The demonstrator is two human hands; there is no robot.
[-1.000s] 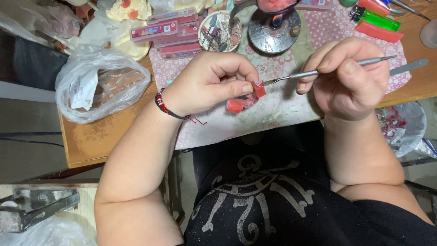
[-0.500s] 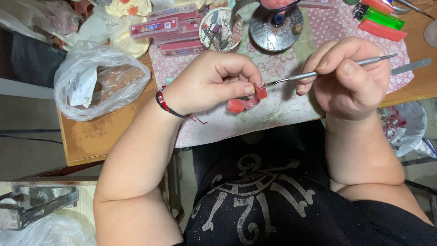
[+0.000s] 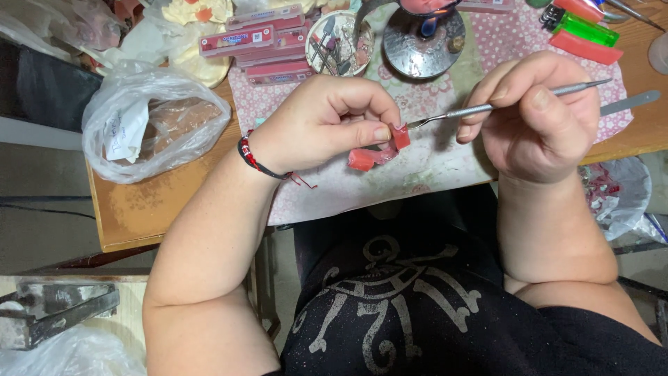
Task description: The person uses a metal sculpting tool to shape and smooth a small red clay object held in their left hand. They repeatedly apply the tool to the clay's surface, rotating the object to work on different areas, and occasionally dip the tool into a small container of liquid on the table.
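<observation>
The left hand (image 3: 327,125) was curled closed around a small curved piece of red wax (image 3: 376,152), pinching it between thumb and fingertips just above the near edge of the pale floral cloth (image 3: 445,163) that covered the middle of the wooden tabletop (image 3: 149,209). A red and black beaded bracelet (image 3: 252,157) circled that wrist. The right hand (image 3: 539,115) was closed in a pen-like grip on a thin grey metal spatula tool (image 3: 501,103), held nearly level, its narrow tip touching the upper end of the wax piece beside the left thumb.

Beyond the hands, a small round metal burner (image 3: 424,42) stood on the cloth with a blue flame showing at its centre. Just left of it sat a round dish of small metal burs and tools (image 3: 339,43), and further left lay a stack of flat pink boxes (image 3: 261,42). A crumpled clear plastic bag (image 3: 149,118) lay at the left end of the tabletop, well apart from the hands. At the far right corner lay a green lighter (image 3: 581,26) and, beside it, a red wax stick (image 3: 586,47). A flat grey metal file (image 3: 630,102) lay on the tabletop right of the right hand.
</observation>
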